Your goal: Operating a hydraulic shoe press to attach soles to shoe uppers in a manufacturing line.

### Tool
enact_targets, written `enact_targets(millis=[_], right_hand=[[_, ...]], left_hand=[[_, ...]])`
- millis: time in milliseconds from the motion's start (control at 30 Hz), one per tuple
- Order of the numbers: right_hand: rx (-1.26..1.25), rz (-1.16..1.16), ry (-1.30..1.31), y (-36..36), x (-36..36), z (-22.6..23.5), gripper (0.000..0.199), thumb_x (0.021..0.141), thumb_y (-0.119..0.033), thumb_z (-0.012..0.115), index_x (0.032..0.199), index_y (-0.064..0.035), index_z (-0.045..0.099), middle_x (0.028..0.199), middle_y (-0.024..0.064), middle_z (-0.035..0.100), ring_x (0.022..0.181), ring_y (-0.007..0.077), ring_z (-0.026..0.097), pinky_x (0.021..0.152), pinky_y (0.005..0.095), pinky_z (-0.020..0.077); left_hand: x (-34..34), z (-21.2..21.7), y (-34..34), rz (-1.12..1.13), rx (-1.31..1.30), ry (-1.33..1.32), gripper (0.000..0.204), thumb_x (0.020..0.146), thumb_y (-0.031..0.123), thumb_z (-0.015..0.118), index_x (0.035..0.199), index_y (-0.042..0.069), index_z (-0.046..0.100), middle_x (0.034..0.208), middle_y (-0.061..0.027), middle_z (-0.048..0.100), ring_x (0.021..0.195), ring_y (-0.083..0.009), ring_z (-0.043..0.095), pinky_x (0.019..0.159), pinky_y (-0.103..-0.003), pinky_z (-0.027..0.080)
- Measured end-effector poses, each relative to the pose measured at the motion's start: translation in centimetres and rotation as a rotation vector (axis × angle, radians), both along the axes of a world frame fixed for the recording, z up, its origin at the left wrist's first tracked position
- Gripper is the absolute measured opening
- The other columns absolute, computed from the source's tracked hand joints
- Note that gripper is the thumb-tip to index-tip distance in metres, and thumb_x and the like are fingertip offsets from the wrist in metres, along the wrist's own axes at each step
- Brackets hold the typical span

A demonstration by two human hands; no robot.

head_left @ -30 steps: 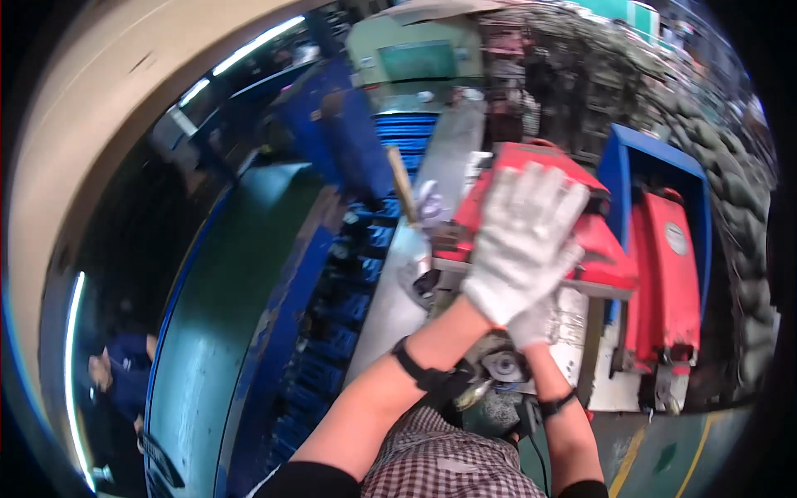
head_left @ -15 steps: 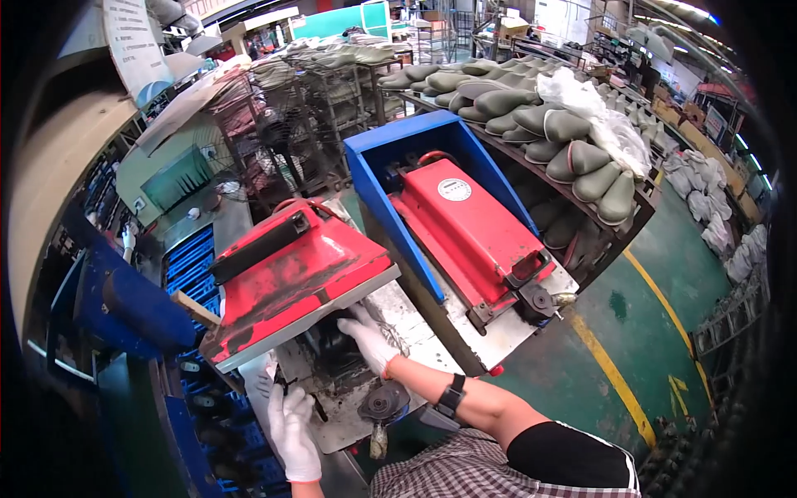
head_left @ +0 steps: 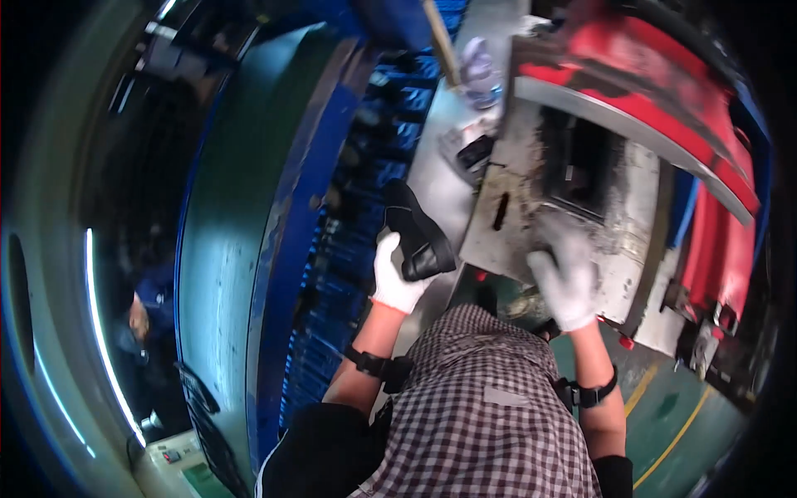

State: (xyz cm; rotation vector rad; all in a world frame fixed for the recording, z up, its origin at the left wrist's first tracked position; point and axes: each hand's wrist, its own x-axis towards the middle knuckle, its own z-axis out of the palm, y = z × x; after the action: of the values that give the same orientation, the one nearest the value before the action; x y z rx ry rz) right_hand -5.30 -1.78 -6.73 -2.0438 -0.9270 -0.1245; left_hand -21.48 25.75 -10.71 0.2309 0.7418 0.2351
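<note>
Head view: left hand (head_left: 397,278) now grips a black sole (head_left: 419,232), fingers clenched.
Right hand (head_left: 566,278) has shifted, fingers flat and released on the grey mould plate (head_left: 531,207) at centre right.

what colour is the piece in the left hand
Black, a curved sole-like piece gripped in the white-gloved left hand; the head view shows it.

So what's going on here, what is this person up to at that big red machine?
A person in a checked shirt and white work gloves stands at an open press-like machine. The left hand holds a black shoe sole, lifted clear over the grey bench beside the blue racks. The right hand rests on the grey mould plate, near its dark cavity. The red lid is swung up above it. A wooden-handled tool lies farther back on the bench.
</note>
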Motion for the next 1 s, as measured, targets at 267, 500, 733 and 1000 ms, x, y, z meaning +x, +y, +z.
enact_targets(millis=[267, 500, 733, 1000], right_hand=[[-0.264, -0.243, -0.12, -1.3, -0.3, -3.2, 0.03, 0.087, -0.007, 0.072, 0.117, -0.0094, 0.074, 0.109, 0.0124, 0.074, 0.104, 0.0329, 0.068, 0.095, 0.0463, 0.0512], [-0.312, -0.261, -0.154, -1.2, -0.1, -3.4, 0.021, 0.086, -0.006, 0.074, 0.106, -0.0081, 0.077, 0.095, 0.0127, 0.073, 0.093, 0.0327, 0.069, 0.087, 0.0434, 0.0525], [-0.304, -0.262, -0.134, -0.9, -0.3, -3.2, 0.018, 0.087, -0.004, 0.072, 0.104, -0.0042, 0.077, 0.092, 0.0144, 0.072, 0.086, 0.0337, 0.069, 0.082, 0.0423, 0.0535], [-0.383, -0.244, -0.1, -1.3, -0.2, -3.7, 0.016, 0.092, -0.003, 0.069, 0.107, -0.0018, 0.074, 0.096, 0.0159, 0.072, 0.088, 0.0339, 0.069, 0.084, 0.0417, 0.0536]], left_hand=[[-6.3, -12.7, 12.9, 0.267, 0.398, 0.68, 0.032, 0.084, 0.034, 0.074, 0.113, 0.022, 0.067, 0.111, -0.0031, 0.071, 0.101, -0.0288, 0.068, 0.092, -0.054, 0.056], [-9.9, -17.6, 23.1, 0.375, 0.773, 1.055, 0.048, 0.081, 0.024, 0.081, 0.123, 0.004, 0.072, 0.126, -0.0119, 0.069, 0.112, -0.0294, 0.065, 0.098, -0.043, 0.053], [-13.8, -17.0, 23.5, 0.048, 1.413, 1.123, 0.062, 0.102, 0.041, 0.069, 0.147, -0.001, 0.058, 0.154, -0.0182, 0.058, 0.135, -0.0348, 0.058, 0.113, -0.044, 0.044], [-25.5, -18.5, 21.0, 0.608, 0.711, 1.465, 0.057, 0.102, 0.048, 0.056, 0.144, 0.01, 0.061, 0.152, -0.01, 0.06, 0.137, -0.0285, 0.058, 0.114, -0.045, 0.041]])
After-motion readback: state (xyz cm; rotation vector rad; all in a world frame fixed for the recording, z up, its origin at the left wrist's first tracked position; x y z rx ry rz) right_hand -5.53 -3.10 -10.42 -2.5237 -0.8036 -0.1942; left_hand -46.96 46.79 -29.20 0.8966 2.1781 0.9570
